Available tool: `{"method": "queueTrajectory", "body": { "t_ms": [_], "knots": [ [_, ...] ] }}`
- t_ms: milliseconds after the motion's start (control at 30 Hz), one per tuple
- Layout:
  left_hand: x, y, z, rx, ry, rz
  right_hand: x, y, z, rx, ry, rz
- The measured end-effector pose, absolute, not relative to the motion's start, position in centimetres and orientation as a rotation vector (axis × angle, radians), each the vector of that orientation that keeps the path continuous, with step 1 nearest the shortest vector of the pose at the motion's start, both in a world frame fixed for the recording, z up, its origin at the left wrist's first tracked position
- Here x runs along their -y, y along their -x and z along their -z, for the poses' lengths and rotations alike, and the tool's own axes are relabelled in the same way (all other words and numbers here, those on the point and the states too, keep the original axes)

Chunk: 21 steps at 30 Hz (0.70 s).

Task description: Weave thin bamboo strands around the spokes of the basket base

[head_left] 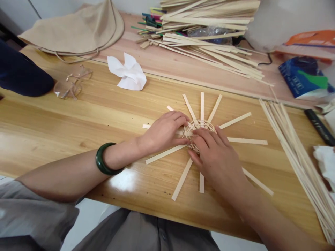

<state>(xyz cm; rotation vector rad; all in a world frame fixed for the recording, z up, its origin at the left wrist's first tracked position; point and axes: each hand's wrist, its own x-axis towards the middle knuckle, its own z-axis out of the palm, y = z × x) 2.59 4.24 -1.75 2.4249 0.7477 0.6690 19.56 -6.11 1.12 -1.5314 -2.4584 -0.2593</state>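
Observation:
A small round weave of thin bamboo strands (196, 134) sits on the wooden table (65, 129), with flat bamboo strips (235, 120) radiating from it like spokes. My left hand (163, 132), with a dark green bangle (106, 159) on its wrist, presses its fingertips against the weave's left side. My right hand (216, 157) covers the weave's lower right, its fingers spread across the strands. Both hands appear to grip the weave between them and hide much of it. Two spokes pass beneath my left hand.
A long bundle of bamboo strips (295, 153) lies at the right. More strips (209, 52) are piled on a pinkish board behind, beside coloured strips (149, 21). Crumpled white paper (128, 73), eyeglasses (70, 85), a beige cloth bag (70, 31) and a blue packet (303, 78) lie around.

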Motion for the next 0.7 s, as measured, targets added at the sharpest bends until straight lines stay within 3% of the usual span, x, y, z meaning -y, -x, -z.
{"method": "queueTrajectory", "body": {
  "t_ms": [567, 700],
  "knots": [
    [-4.0, -2.6, 1.5, -0.792, -2.463, -0.623, 5.4, -18.5, -1.1, 2.579, 1.328, 0.238],
    [-3.8, -2.8, 1.4, -0.829, -2.468, -0.606, 5.0, -19.5, -0.1, 2.416, 1.263, 0.086]
  ]
}}
